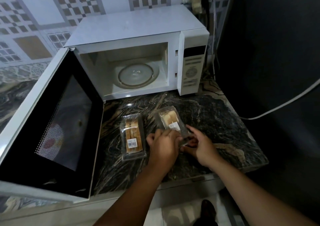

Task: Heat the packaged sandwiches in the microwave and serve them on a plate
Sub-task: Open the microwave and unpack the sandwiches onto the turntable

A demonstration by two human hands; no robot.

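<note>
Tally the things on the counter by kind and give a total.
Sandwich packs: 2, one lying flat, one held at its near end by both hands
Microwaves: 1, door open
Glass turntables inside it: 1
Total: 4

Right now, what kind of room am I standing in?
Most likely a home kitchen corner: a white microwave with its door open sits on a dark marbled stone counter, patterned tiles cover the wall behind, and packaged sandwiches lie on the counter.
</note>
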